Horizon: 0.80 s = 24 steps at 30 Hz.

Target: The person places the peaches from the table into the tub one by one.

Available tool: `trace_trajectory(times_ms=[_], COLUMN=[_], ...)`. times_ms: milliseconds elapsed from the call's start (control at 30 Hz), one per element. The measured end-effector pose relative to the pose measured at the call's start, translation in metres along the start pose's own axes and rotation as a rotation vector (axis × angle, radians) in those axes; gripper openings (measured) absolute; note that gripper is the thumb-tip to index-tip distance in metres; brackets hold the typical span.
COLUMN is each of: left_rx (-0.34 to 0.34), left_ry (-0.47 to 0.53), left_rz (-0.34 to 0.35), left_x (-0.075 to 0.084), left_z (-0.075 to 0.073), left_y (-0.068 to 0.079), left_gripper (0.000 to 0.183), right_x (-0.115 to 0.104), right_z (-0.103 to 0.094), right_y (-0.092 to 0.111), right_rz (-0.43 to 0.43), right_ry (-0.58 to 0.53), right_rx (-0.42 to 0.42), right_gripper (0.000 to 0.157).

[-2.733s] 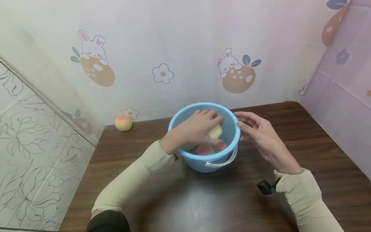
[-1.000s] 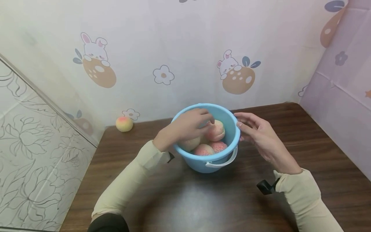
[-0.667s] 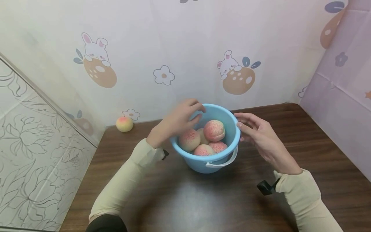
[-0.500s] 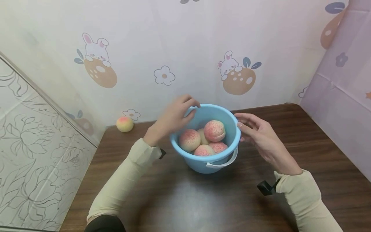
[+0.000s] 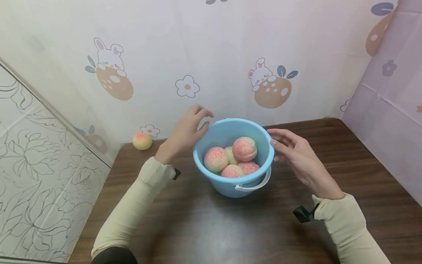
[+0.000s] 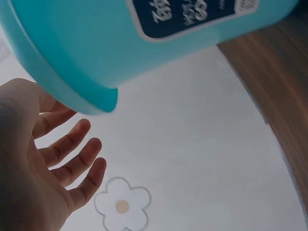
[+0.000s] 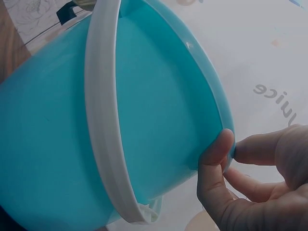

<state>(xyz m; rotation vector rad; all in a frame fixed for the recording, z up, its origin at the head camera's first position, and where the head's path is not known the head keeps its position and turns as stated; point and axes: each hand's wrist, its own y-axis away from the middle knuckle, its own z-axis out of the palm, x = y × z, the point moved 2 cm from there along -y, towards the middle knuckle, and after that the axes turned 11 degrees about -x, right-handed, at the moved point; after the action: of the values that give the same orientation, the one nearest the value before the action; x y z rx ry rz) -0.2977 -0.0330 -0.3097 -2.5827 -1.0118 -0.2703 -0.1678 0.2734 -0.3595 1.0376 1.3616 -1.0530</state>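
A light blue bucket [image 5: 227, 189] stands upright on the table, its white handle [image 5: 255, 187] hanging down the front. Inside lie several pink and cream peaches, the top one [image 5: 244, 149] against others such as the left peach [image 5: 215, 159]. My right hand [image 5: 298, 154] pinches the rim on the right; the right wrist view has the thumb and a finger on either side of the rim [image 7: 221, 106]. Past the left rim, my left hand [image 5: 184, 132] hovers with loosely bent fingers and holds nothing. In the left wrist view its fingers [image 6: 77, 159] hang just beyond the rim.
A single yellow and pink peach [image 5: 142, 141] sits at the table's back left corner, by the wall. The dark wooden table [image 5: 211, 227] meets a rabbit-patterned sheet [image 5: 217, 47] behind. A flower-patterned panel [image 5: 43, 183] borders the left side.
My left hand let go of a peach inside the bucket, then rose and moved left out over the rim. The right hand has stayed at the right rim.
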Motion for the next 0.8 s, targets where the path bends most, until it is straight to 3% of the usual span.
trace_trajectory(times_ms=[300,533,800], left_rx=[-0.005,0.010,-0.023], left_ry=[-0.041,-0.071,-0.063], left_rz=[-0.122,-0.243,-0.339], left_x=[-0.029,-0.063,-0.099], left_z=[0.005,0.013,0.018], left_y=[0.003,0.007,0.019], left_gripper=[0.028,0.030,0.031], right_x=[0.001,0.001,0.000], right_z=[0.000,-0.001,0.000], right_y=[0.000,0.000,-0.001], right_rz=[-0.009,0.009,-0.012], right_ry=[-0.027,-0.014,-0.011], right_rx=[-0.005,0.001,-0.005], right_gripper=[0.049,0.050,0.050])
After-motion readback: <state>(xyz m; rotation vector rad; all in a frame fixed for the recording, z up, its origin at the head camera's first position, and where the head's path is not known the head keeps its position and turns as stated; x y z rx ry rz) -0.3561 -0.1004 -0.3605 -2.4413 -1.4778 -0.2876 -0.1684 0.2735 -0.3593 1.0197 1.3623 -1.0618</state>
